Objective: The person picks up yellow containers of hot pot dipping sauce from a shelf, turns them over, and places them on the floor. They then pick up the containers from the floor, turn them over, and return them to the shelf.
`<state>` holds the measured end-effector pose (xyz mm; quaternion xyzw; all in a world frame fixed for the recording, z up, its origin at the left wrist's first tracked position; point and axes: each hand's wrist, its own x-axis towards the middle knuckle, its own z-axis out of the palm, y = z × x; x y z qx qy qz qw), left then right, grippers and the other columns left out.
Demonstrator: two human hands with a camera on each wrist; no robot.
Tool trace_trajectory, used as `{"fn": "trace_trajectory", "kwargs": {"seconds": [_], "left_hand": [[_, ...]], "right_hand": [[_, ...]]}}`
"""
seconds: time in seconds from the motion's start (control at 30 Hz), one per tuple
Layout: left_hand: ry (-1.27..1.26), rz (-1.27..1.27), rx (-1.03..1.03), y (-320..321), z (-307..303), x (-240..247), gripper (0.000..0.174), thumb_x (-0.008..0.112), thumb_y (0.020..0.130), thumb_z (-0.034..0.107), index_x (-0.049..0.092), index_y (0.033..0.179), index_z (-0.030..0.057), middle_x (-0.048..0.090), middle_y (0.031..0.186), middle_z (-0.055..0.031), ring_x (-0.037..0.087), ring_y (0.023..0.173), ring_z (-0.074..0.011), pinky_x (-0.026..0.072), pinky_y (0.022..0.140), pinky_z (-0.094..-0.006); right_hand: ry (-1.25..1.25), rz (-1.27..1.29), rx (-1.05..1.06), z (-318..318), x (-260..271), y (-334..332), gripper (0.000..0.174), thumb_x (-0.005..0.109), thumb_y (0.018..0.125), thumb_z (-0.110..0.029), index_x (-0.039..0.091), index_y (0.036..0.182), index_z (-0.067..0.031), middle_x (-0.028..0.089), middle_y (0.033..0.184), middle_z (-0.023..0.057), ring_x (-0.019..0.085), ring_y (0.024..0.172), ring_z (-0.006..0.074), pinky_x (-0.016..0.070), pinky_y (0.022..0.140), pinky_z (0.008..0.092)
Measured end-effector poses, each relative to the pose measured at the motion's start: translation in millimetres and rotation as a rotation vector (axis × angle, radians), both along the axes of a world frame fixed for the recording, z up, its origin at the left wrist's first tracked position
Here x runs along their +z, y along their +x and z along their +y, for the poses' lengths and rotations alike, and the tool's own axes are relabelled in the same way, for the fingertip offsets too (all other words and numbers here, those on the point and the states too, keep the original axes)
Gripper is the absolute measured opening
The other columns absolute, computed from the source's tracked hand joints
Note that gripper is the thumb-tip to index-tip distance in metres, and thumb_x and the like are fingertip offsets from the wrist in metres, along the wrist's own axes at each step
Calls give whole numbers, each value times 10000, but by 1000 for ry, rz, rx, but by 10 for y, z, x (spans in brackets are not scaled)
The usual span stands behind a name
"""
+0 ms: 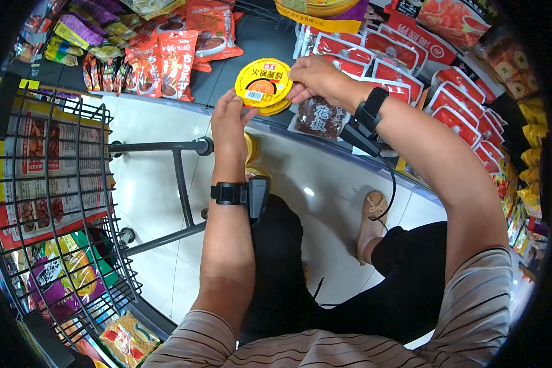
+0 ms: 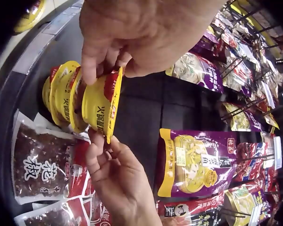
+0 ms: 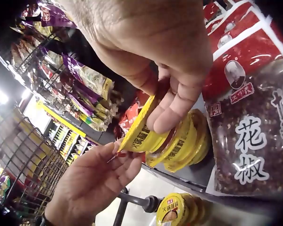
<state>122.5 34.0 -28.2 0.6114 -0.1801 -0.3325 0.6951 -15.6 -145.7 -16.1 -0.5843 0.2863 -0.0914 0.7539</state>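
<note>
A round yellow tub of hotpot dipping sauce (image 1: 264, 80) is held at the shelf edge, its printed lid facing the head camera. My left hand (image 1: 229, 126) grips its left side by the rim, thumb and fingers on opposite faces. On the other side, my right hand (image 1: 319, 75) pinches the rim. Close behind the held tub, several matching yellow tubs (image 2: 63, 94) stand stacked on the dark shelf. A clear bag of dark red Sichuan pepper (image 3: 247, 141) lies beside them, just below my right hand in the head view.
Red-and-white packets (image 1: 398, 61) fill the shelf at right; orange-red bags (image 1: 178, 58) lie at left. A wire shopping cart (image 1: 55, 159) holding groceries stands at left. More yellow tubs (image 3: 172, 209) sit lower, below the shelf edge. A purple-and-yellow pouch (image 2: 195, 162) lies on the shelf.
</note>
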Motion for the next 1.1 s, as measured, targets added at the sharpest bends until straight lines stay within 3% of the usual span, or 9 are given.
{"fn": "trace_trajectory", "kwargs": {"seconds": [0.1,0.3,0.6,0.83,1.0,1.1], "left_hand": [[16,-8,14,-3,11,-23,391,524,963,131,513,1299,-70,620,1140,-123,618,983,-171,572,820,-306],[58,10,11,32,28,-65,385,545,963,143,537,1306,-33,634,1135,-100,619,986,-163,563,790,-293],[66,-12,-20,36,62,-32,425,576,972,199,515,1326,-29,621,1144,-95,598,1025,-183,551,836,-335],[103,-91,162,654,465,-65,419,599,958,271,547,1260,-14,616,1173,-119,612,1071,-212,534,867,-361],[346,-110,102,893,764,-58,402,617,925,303,600,1211,21,654,1089,-84,633,1014,-197,528,829,-340],[576,-301,-53,1047,915,-426,386,616,915,340,634,1141,28,679,959,-58,654,877,-194,540,729,-330]], "right_hand": [[6,11,-6,26,-17,-12,256,526,990,-152,538,1093,82,663,963,173,704,791,227,605,692,333],[-5,26,6,42,-8,-13,246,520,993,-157,542,1086,70,660,967,167,700,792,226,600,689,325],[-24,36,29,47,-20,-34,215,525,988,-170,547,1062,31,640,922,121,689,761,200,597,666,315],[-322,47,-85,-11,143,-43,232,533,984,-235,541,1070,-20,597,851,59,628,639,120,535,555,242],[-370,-115,-191,45,185,114,249,540,979,-243,553,1054,-6,630,861,82,662,645,145,545,540,271],[-400,-178,-127,161,268,220,265,521,971,-242,560,1046,9,641,866,102,689,668,175,559,552,288]]}}
